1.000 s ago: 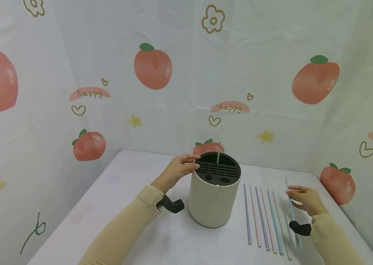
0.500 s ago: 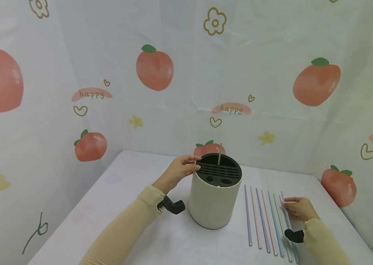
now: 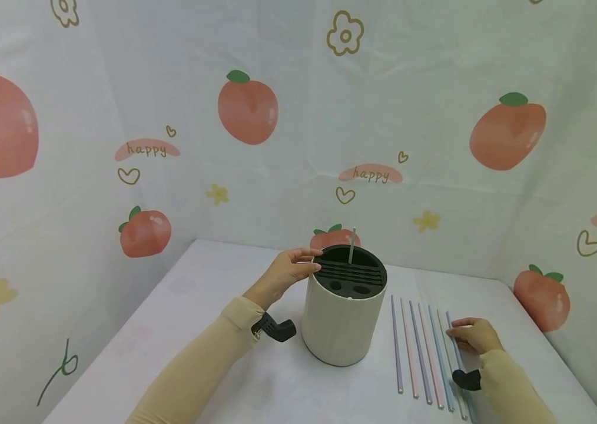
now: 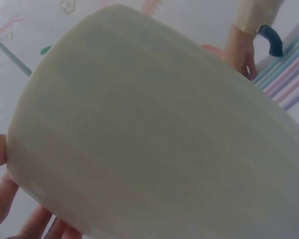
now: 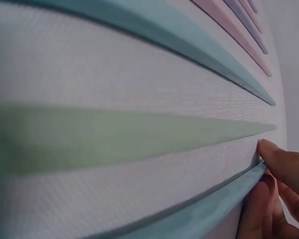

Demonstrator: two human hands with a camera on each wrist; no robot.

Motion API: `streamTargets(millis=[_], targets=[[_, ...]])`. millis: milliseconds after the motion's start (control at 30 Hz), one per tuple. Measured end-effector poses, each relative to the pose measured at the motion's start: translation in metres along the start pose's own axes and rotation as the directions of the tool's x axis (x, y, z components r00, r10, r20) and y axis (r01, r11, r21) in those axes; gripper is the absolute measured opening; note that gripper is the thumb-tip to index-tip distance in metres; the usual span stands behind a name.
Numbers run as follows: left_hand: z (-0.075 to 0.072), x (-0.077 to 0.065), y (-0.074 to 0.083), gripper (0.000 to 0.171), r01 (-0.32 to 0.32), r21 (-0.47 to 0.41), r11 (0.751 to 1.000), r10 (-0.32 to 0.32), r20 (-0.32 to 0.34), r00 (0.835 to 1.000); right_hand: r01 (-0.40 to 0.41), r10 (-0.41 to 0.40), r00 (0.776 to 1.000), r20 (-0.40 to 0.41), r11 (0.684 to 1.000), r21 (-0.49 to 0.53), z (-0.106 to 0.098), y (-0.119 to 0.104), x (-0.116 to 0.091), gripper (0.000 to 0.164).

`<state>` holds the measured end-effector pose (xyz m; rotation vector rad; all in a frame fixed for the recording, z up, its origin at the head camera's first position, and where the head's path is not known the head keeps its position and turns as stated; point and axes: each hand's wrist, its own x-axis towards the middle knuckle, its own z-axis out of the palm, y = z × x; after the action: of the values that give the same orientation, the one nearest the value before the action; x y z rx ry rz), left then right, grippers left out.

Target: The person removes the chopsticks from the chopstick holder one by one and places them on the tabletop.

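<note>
A cream utensil holder (image 3: 340, 330) with a black slotted top (image 3: 348, 274) stands on the table. One pale chopstick (image 3: 352, 244) leans upright in its rear opening. My left hand (image 3: 282, 274) touches the holder's left rim, thumb and fingers spread against it; the left wrist view has its fingertips along the wall. On the right, my right hand (image 3: 476, 334) pinches a blue chopstick (image 5: 204, 211) near its far end, thumb on one side and fingers on the other. That chopstick lies low along the table, just right of a green chopstick (image 5: 139, 134).
Several pink, purple and blue chopsticks (image 3: 428, 353) lie side by side between the holder and my right hand, pointing away from me. A white cloth backdrop (image 3: 277, 171) printed with peaches rises behind the table (image 3: 171, 353).
My right hand has moved left and lower with the blue chopstick, bringing it beside the green one at the end of the row. The left hand stays on the holder.
</note>
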<state>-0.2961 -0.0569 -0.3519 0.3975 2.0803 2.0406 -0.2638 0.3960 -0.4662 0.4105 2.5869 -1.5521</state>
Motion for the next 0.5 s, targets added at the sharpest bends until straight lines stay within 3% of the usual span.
streamTargets(millis=[500], targets=[[0.0001,0.0004,-0.0003,0.035,0.005,-0.002,1.000,-0.005,-0.005,1.000,-0.012,0.012,1.000,0.000,0.999,-0.053,-0.0019,0.0004,0.0012,0.038]])
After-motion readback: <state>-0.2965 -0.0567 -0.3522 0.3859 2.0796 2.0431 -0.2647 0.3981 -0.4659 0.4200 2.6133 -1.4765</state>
